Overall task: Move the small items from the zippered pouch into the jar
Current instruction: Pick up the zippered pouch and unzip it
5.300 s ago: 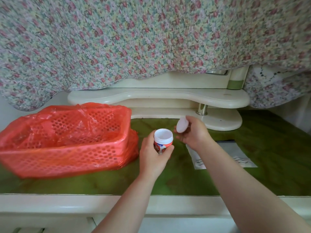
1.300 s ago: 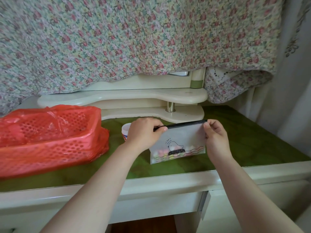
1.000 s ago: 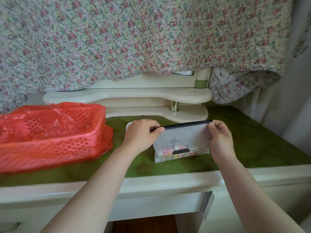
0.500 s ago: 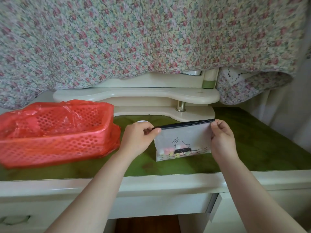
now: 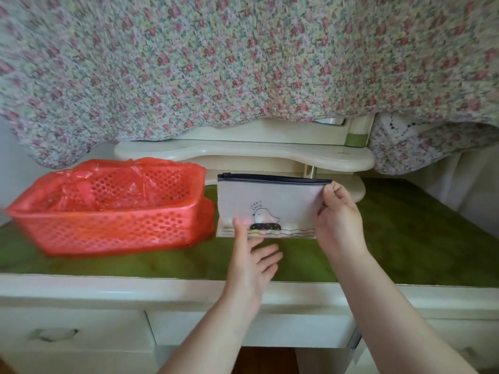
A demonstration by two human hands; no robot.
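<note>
A translucent white zippered pouch (image 5: 267,201) with a dark zip along its top and a bird drawing stands upright on the green desk top (image 5: 405,238). My right hand (image 5: 337,217) pinches its upper right corner and holds it up. My left hand (image 5: 251,263) is spread open below the pouch's lower left corner, the thumb tip touching the pouch front. Pale coloured small items show faintly through the pouch's bottom. The jar is hidden, out of sight behind the pouch.
A red perforated basket (image 5: 108,228) lined with red plastic sits left of the pouch. A cream two-tier shelf (image 5: 243,155) runs along the back under a hanging floral cloth (image 5: 243,63). Cream drawers (image 5: 75,336) lie below the front edge.
My left hand has let go of the zip end at the pouch's top left and dropped to its lower left corner, fingers spread. The right hand keeps its hold. The view shifted right.
</note>
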